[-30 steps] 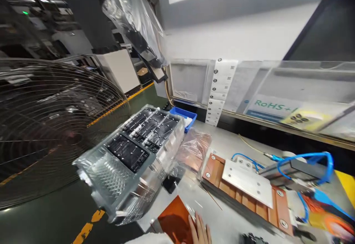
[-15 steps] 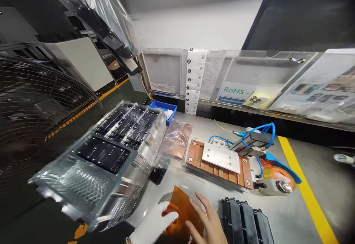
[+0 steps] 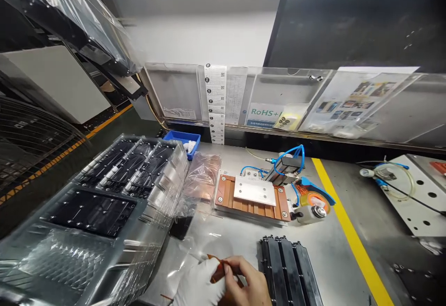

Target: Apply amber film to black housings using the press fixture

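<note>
At the bottom middle, my gloved left hand (image 3: 200,282) and my bare right hand (image 3: 249,280) meet on a thin amber, see-through film sheet (image 3: 219,271). The film is bent between the fingers, and much of it is hidden behind the hands. Thumb and fingers of my right hand pinch its upper edge. The white-gloved fingers close on the film from the left. Just right of my right hand lie several ribbed black parts (image 3: 289,269) side by side. A clear plastic sheet (image 3: 179,262) lies beside my left hand.
Stacked clear trays (image 3: 149,222) with black parts stand at left. Behind are a blue bin (image 3: 191,136), bagged copper-coloured sheets (image 3: 202,176) and a dark phone-like slab (image 3: 181,227). A brown fixture with a metal plate (image 3: 255,191) and a tape roll (image 3: 313,201) sit ahead.
The film stood up broad and flat between spread fingers; now it is bent and my hands have closed together on it. The view has swung to the right.
</note>
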Demonstrator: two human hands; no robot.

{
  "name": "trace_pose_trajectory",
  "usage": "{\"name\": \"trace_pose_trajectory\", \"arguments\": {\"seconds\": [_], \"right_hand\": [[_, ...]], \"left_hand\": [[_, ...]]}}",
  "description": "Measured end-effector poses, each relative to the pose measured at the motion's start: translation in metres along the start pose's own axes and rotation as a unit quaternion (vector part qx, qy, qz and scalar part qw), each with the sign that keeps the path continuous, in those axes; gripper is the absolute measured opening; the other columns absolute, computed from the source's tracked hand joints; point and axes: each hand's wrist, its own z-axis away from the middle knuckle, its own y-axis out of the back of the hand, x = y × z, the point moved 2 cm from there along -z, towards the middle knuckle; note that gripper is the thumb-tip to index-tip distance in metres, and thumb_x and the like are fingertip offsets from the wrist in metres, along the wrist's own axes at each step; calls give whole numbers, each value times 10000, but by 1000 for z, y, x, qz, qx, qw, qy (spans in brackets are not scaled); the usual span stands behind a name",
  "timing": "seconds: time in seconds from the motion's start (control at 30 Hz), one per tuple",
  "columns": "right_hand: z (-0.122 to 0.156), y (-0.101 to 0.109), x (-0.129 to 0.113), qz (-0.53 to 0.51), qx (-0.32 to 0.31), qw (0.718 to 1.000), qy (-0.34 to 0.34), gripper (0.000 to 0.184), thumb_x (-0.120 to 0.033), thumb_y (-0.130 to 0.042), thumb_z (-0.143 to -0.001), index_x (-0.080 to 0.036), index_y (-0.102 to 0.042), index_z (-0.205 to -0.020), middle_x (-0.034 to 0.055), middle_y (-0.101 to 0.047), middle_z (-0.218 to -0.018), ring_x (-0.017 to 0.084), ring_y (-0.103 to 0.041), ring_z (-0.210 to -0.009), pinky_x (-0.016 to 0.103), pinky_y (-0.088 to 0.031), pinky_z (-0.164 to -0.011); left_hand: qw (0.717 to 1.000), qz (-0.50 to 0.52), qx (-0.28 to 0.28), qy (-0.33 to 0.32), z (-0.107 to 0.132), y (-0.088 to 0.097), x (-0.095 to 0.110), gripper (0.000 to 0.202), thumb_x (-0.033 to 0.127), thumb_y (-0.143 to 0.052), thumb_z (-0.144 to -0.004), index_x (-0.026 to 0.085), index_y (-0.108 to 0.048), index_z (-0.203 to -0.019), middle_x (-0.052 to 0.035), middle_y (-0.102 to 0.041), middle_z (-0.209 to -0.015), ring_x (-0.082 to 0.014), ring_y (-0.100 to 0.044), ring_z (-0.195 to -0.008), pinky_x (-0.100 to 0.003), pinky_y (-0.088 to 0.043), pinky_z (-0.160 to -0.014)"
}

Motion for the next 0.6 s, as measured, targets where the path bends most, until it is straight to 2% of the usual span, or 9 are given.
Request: {"name": "trace_pose_trajectory", "arguments": {"seconds": [0.1, 0.23, 0.4, 0.53, 0.6], "right_hand": [[0, -1, -6, -58, 18, 997, -43, 285, -461, -527, -915, -206, -640, -857, 34, -730, -739, 156, -673, -672, 217, -511, -681], [-1, 2, -16, -47, 22, 998, -41, 316, -477, -495, -929, -215, -657, -862, 32, -734, -763, 151, -666, -687, 217, -494, -701], [-1, 2, -11, -55, 33, 996, -61, 361, -517, -522, -906, -200, -658, -802, 50, -719, -730, 160, -643, -652, 237, -477, -662], [-4, 6, -8, -196, 23, 971, -137, 436, -599, -659, -788, -191, -637, -941, 54, -723, -773, 189, -675, -719, 269, -498, -700], [-6, 8, -7, -265, 8, 951, -161, 412, -569, -706, -764, -205, -627, -941, 31, -712, -770, 182, -676, -711, 260, -498, -661]], "left_hand": [[1000, 27, 4, 7, 0, -3, -1, 182, 348, -537, -872, 248, -679, -928, -25, -720, -804, -153, -672, -721, -190, -526, -658], [998, 64, -11, 9, -1, -4, 1, 203, 374, -554, -869, 263, -677, -987, -13, -727, -825, -145, -674, -737, -184, -526, -678], [994, 102, -33, 28, -3, -3, 7, 228, 407, -553, -865, 264, -692, -975, -18, -727, -823, -157, -678, -756, -206, -534, -699], [981, 174, -47, 76, -4, 1, 19, 319, 512, -623, -802, 266, -696, -991, -19, -734, -942, -187, -688, -890, -235, -529, -806], [982, 137, -50, 117, -4, 4, 22, 368, 585, -619, -780, 253, -700, -917, -17, -730, -886, -195, -682, -854, -241, -524, -764]]}}
